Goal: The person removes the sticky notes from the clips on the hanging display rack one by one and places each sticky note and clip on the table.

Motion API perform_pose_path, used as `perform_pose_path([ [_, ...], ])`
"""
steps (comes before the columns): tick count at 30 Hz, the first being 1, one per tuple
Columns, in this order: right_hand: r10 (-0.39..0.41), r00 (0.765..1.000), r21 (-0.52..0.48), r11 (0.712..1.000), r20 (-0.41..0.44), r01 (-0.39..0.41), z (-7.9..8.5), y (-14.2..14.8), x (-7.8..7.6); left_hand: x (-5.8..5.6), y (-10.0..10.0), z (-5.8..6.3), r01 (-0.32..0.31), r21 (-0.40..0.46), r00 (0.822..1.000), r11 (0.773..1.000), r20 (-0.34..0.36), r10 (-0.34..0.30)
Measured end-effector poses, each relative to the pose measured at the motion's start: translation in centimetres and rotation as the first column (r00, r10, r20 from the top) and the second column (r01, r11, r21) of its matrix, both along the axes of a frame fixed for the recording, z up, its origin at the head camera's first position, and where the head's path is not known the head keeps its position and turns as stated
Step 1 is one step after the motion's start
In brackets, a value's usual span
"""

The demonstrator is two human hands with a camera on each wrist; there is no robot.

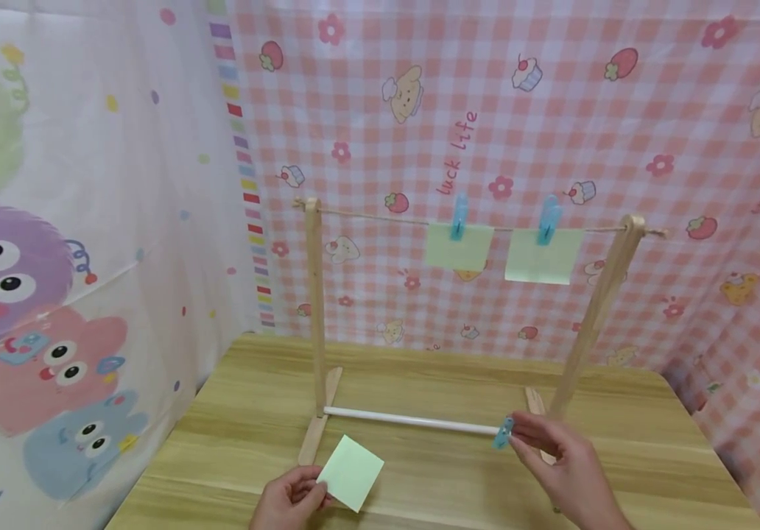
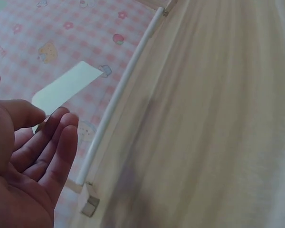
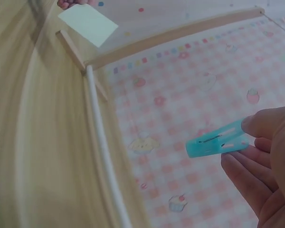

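Nearest: your left hand pinches a green note by its corner, face free. Next, your right hand grips a blue clothespin, near the white rod. Farthest: two notes pegged on string.

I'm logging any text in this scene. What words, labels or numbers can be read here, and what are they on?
"luck life": pink letters running slantwise on the pink checked backdrop cloth, above the string.
More pink lettering at the cloth's right edge is cut off and unreadable.
The green paper squares and the blue clothespin show no writing.
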State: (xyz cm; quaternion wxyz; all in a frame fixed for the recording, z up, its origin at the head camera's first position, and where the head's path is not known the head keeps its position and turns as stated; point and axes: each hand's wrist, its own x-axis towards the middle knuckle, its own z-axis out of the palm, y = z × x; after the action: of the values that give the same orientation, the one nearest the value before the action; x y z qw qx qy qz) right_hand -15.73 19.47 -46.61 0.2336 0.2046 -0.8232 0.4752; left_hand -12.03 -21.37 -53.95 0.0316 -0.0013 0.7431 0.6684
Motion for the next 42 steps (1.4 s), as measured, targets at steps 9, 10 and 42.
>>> perform_pose_path([
  [9,-0.044,0.997,-0.017,0.999,0.069,0.045,-3.1,0.9,1.5,0.7,-0.7,-0.9,0.092,0.010,0.994,0.996,0.052,-0.092],
  [10,-0.046,0.996,-0.018,0.999,0.073,0.048,-3.4,0.9,1.6,0.7,-0.8,-1.0,0.093,0.000,0.994,0.996,0.053,-0.093],
  [42,-0.123,0.982,-0.047,0.990,0.146,0.131,-6.8,1.2,2.7,0.7,-2.5,0.3,0.074,-0.400,0.995,0.914,-0.025,-0.092],
])
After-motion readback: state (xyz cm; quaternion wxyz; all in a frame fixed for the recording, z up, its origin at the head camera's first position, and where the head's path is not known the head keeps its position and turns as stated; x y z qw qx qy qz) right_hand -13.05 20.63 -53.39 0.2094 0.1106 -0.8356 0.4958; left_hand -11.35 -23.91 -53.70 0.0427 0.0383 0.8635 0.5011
